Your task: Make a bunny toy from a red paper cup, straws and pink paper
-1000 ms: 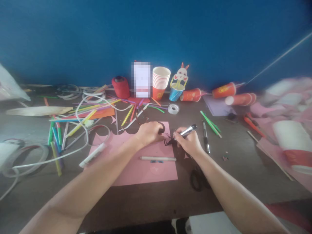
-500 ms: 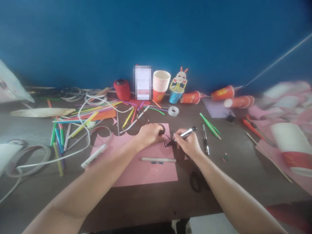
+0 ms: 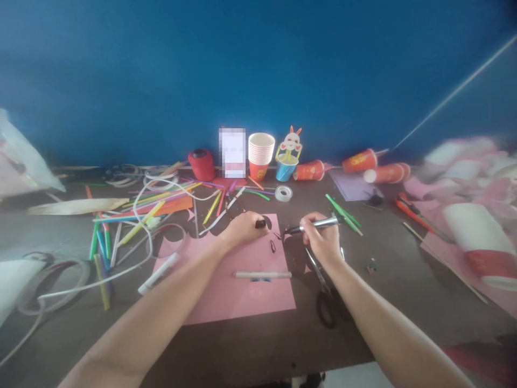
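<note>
My left hand [image 3: 242, 229] rests on the upper part of a pink sheet of paper [image 3: 226, 296], its fingers closed around a black marker cap [image 3: 260, 223]. In my right hand [image 3: 323, 240] is a silver-and-black marker [image 3: 317, 224], its dark tip pointing left, just off the sheet's right edge. Small black outlines [image 3: 273, 246] are drawn on the paper between the hands. A white pen [image 3: 262, 275] lies across the sheet, and a white tube [image 3: 158, 274] lies at its left side. Black-handled scissors [image 3: 325, 307] lie partly under my right wrist.
Coloured straws [image 3: 141, 222] and a white cable [image 3: 97, 288] spread over the left side. Stacked paper cups [image 3: 261, 156], a blue cup with a rabbit figure [image 3: 287, 168] and a tape roll [image 3: 283, 193] stand behind. A red utility knife [image 3: 414, 211] and large cup [image 3: 480, 242] are right.
My right hand has drawn back to the right with the marker, lifting its tip off the drawn outline, which now shows fully. The scissors are more exposed. The whole view has shifted slightly.
</note>
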The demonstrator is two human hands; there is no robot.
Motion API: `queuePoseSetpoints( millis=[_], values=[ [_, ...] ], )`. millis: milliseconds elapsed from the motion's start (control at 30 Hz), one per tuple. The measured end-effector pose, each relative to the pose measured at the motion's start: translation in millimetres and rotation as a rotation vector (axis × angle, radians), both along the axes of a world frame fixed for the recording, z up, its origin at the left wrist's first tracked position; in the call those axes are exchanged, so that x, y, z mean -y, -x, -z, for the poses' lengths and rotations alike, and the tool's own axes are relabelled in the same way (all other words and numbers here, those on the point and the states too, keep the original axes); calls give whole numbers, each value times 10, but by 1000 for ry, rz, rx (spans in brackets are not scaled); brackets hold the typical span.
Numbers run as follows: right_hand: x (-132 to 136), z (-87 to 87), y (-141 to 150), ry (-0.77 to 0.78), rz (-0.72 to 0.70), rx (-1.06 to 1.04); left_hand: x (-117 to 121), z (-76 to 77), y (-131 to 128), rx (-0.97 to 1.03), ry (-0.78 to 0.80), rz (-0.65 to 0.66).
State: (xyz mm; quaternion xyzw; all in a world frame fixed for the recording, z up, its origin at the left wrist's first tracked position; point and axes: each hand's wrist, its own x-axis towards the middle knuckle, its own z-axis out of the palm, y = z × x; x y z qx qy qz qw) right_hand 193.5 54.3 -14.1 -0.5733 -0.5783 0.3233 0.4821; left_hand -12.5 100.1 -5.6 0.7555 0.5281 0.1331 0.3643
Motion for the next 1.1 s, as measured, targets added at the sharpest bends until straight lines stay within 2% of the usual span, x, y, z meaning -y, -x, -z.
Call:
queuePoseSetpoints(
  millis=[100,200,333,467,633,900,1000,1100],
  values=[
    [-5,-20,4,-13,-19,-2,-28,16,36,105,17,0],
    [4,-37,7,-34,-62,-87,-16,-60,65,145,-8,13],
    [28,-18,4,-94,-131,-325,59,-206,50,142,-100,132],
    [52,-6,1,-132,-176,-420,136,-204,-14,120,-212,224],
    [91,-86,11,-93,-238,-324,171,-170,-59,90,-217,262],
    [116,-189,72,-51,-345,-52,245,-289,-121,-4,-198,282],
    [115,-195,113,-7,-377,-86,283,-311,-149,34,-193,293],
    [121,-167,163,69,-408,-210,308,-326,-163,121,-150,236]
  ],
)
